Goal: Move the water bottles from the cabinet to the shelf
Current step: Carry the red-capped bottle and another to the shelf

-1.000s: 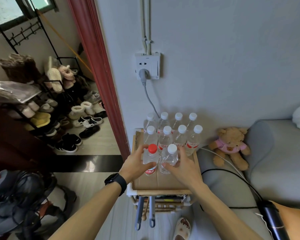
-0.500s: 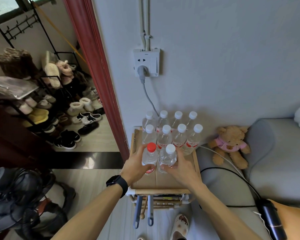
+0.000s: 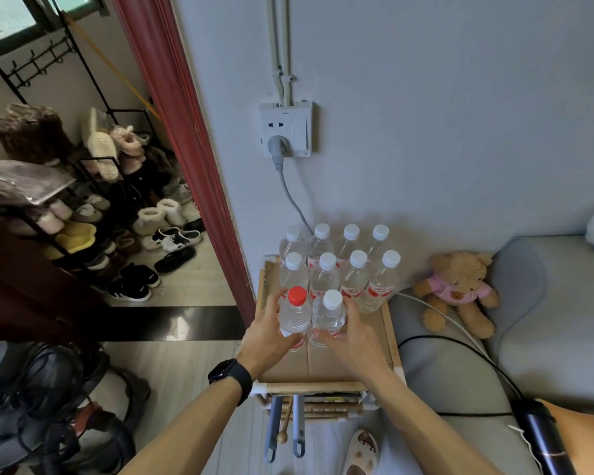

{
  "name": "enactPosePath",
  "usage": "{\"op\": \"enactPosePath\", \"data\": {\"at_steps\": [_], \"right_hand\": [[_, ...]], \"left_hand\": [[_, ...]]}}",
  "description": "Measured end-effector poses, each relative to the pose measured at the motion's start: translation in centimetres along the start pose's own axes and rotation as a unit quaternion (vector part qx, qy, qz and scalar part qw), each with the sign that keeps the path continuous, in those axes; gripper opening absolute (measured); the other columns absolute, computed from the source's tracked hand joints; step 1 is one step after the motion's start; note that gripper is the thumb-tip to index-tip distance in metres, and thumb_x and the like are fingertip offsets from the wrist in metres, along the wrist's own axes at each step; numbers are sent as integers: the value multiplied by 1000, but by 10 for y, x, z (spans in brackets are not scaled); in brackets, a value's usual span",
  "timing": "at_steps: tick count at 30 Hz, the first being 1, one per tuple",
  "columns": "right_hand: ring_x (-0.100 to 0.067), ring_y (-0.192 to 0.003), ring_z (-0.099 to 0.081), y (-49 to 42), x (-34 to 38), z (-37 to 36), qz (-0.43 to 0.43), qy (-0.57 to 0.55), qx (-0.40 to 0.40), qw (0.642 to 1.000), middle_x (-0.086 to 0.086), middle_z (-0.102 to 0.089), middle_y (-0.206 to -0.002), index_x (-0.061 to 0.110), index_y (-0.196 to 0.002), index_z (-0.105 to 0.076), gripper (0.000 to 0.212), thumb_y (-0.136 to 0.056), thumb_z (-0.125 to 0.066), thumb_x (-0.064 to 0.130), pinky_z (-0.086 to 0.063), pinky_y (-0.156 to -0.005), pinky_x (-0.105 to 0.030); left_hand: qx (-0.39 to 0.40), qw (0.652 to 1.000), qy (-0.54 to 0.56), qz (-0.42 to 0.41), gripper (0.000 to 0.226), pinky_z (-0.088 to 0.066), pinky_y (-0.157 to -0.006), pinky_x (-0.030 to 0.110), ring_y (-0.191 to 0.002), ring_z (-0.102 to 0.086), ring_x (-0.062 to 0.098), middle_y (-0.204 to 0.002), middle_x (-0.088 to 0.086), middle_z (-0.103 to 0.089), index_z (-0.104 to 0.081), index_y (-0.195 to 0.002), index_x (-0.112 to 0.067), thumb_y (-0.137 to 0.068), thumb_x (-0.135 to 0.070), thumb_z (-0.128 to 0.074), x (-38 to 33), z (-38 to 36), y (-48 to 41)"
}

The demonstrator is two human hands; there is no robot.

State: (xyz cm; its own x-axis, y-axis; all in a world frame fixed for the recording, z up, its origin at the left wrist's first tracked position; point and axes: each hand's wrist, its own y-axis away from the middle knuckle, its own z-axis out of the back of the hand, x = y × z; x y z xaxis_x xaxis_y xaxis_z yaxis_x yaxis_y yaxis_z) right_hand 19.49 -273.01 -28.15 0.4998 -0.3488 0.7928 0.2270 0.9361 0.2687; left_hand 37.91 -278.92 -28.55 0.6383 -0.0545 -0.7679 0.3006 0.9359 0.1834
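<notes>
Our left grip [image 3: 268, 337] curls round the red-capped bottle [image 3: 294, 315] and our right grip [image 3: 354, 337] round a white-capped bottle [image 3: 328, 313]. Both are upright at the wooden shelf [image 3: 386, 323], before eight more bottles [image 3: 354, 279] against the grey wall [image 3: 426, 132]. A teddy bear [image 3: 458, 289] sits on the sofa [image 3: 556, 320] beside.

On the wooden stand [image 3: 309, 388] I see eight bottles [image 3: 354, 279] in two rows at its back, against the wall. In front of them two more stand side by side: the left front bottle [image 3: 294, 317] in my left hand [image 3: 264, 341], the right front bottle [image 3: 328, 313] in my right hand [image 3: 354, 337]. A teddy bear [image 3: 458, 289] sits right of the stand, a shoe rack [image 3: 83, 214] well left, and a wall socket [image 3: 285, 130] above.
</notes>
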Motion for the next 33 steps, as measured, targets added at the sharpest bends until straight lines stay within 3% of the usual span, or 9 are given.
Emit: {"op": "enactPosePath", "data": {"at_steps": [4,8,10,13,16,19,22,25,33], "right_hand": [[-14,-99,-69,-4,-7,6,-10,-1,34,999,7,-66,-124,44,-149,-12,98,-75,-75,57,-51,-86,-36],[-14,-110,-63,-5,-13,7,-49,-6,68,997,7,-67,-123,34,-151,-19,96,-77,-76,56,-43,-85,-27],[-10,-111,-63,-4,-18,3,-59,-21,84,995,11,-66,-125,36,-150,-20,95,-76,-76,58,-43,-87,-25],[-4,-109,-65,-5,-24,-6,-63,-37,89,993,17,-64,-127,39,-144,-30,87,-74,-74,63,-48,-91,-28],[-7,-110,-64,-8,-26,-12,-68,-49,73,994,18,-64,-124,43,-139,-33,79,-74,-72,65,-51,-97,-36],[-9,-111,-64,-12,-26,-14,-66,-61,68,994,17,-65,-123,44,-138,-34,77,-74,-72,64,-51,-97,-37],[-9,-112,-63,-16,-26,-16,-62,-65,62,994,15,-65,-124,39,-139,-35,77,-75,-73,62,-50,-93,-32],[-7,-112,-63,-15,-27,-15,-58,-81,58,993,17,-63,-125,40,-140,-34,75,-78,-73,58,-47,-89,-26],[-7,-115,-61,-17,-26,-16,-58,-92,72,991,16,-61,-130,39,-145,-31,76,-83,-72,53,-45,-90,-24]], "left_hand": [[4,1000,19,10,92,-58,-84,43,-105,-64,11,-138,-6,-50,-19,-136,-45,-68,-62,-78,4,-3,3],[15,999,27,33,100,-56,-90,43,-112,-61,15,-145,-7,-43,-16,-141,-46,-64,-67,-76,6,-7,-2],[22,998,30,45,96,-52,-88,37,-110,-61,16,-135,-12,-49,-19,-145,-38,-71,-55,-79,3,-9,-3],[31,999,21,39,71,-44,-80,29,-99,-58,13,-111,-14,-55,-35,-141,-31,-83,-35,-76,3,-12,-5],[14,998,30,61,65,-48,-81,30,-98,-62,16,-108,-9,-63,-42,-137,-27,-83,-38,-76,5,-14,-8],[-12,994,58,87,57,-51,-80,30,-97,-64,16,-96,-16,-60,-46,-128,-29,-81,-35,-78,8,-18,-9],[-22,994,63,86,61,-51,-79,30,-98,-64,15,-102,-14,-62,-40,-124,-39,-78,-36,-80,8,-18,-11],[0,995,47,89,66,-53,-86,37,-101,-63,16,-110,-11,-62,-40,-129,-35,-77,-44,-79,9,-16,-16],[24,994,52,90,84,-54,-88,35,-105,-63,13,-118,-13,-63,-28,-136,-42,-72,-51,-81,11,-12,-14]]}}
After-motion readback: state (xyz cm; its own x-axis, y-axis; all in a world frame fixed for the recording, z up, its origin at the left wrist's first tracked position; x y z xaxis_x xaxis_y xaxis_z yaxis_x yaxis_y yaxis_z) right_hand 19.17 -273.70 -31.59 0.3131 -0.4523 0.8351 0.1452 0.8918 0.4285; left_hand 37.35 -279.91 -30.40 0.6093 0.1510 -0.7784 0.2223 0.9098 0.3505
